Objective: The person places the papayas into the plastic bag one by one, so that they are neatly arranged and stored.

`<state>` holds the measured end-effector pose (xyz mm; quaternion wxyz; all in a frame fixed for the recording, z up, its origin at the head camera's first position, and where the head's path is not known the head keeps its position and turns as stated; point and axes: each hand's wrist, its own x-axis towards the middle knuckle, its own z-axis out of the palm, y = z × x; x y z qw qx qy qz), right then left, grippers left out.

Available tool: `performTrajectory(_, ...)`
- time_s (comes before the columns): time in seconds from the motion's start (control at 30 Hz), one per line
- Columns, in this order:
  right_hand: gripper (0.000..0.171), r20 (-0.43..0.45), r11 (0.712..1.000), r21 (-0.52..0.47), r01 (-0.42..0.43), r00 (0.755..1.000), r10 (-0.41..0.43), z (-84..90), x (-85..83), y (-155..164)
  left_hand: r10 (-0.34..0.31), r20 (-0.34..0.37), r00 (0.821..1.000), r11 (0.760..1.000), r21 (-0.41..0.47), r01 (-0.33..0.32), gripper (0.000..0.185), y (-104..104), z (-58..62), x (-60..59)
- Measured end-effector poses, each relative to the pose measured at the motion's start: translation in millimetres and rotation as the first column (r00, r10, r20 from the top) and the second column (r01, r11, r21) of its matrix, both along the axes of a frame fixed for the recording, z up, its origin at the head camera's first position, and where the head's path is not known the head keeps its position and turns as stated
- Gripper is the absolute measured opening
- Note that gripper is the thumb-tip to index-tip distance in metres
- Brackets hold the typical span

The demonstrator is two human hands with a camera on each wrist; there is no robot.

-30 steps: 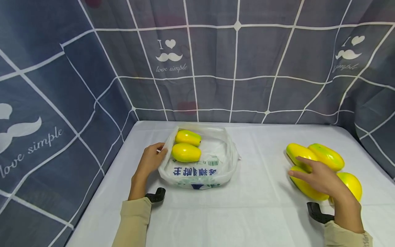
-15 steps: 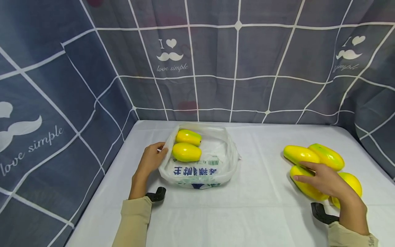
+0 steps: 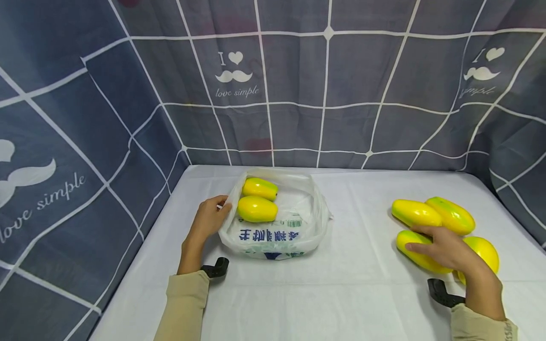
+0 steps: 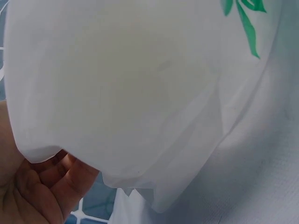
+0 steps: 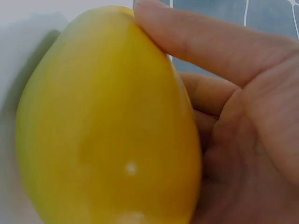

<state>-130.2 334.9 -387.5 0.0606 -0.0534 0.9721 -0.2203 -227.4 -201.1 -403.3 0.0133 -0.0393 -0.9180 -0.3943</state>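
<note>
Yellow papaya (image 3: pixel 420 251) on the desk (image 3: pixel 362 284), grasped by the curled right hand (image 3: pixel 443 246). Left hand (image 3: pixel 209 220) pinches the rim of the white plastic bag (image 3: pixel 277 237) holding two papayas (image 3: pixel 257 209).

Left hand (image 3: pixel 209 219): forearm extended forward in a tan sleeve, fingers curled and pinching a thin white edge, thumb on top. Right hand (image 3: pixel 443 246): forearm angled inward from the lower right, palm down, fingers and thumb wrapped round a rounded yellow body. Black wrist mounts are visible under both wrists.
</note>
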Motion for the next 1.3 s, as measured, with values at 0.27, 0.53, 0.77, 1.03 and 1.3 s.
performTrajectory(0.27, 0.066, 0.015, 1.000, -0.015, -0.026, 1.000, 0.027, -0.3, 2.9, -1.8, 0.000, -0.013, 1.000, 1.000, 0.005, 0.001, 0.037, 0.1, 1.5, 1.3)
performTrajectory(0.53, 0.075, 0.071, 0.996, -0.035, -0.081, 0.994, 0.083, 1.7, 6.0, -4.2, -0.006, 0.000, 1.000, 1.000, 0.008, 0.006, 0.038, 0.5, 1.8, 1.1)
performTrajectory(0.77, 0.076, 0.034, 0.995, -0.078, -0.059, 0.998, 0.062, 2.7, 3.0, -16.1, -0.001, 0.000, 1.000, 1.000, -0.002, 0.001, 0.038, -0.3, 1.3, 0.5)
performTrajectory(1.03, 0.077, -0.019, 0.994, -0.062, -0.091, 0.996, 0.089, 0.9, -3.1, -26.4, -0.002, -0.003, 1.000, 1.000, -0.007, 0.002, 0.038, -0.7, 2.1, 0.4)
performTrajectory(1.3, 0.077, -0.022, 0.994, -0.075, -0.085, 0.996, 0.083, -1.3, -3.9, -29.2, -0.006, -0.007, 1.000, 1.000, -0.006, 0.006, 0.039, -0.5, 1.5, 0.6)
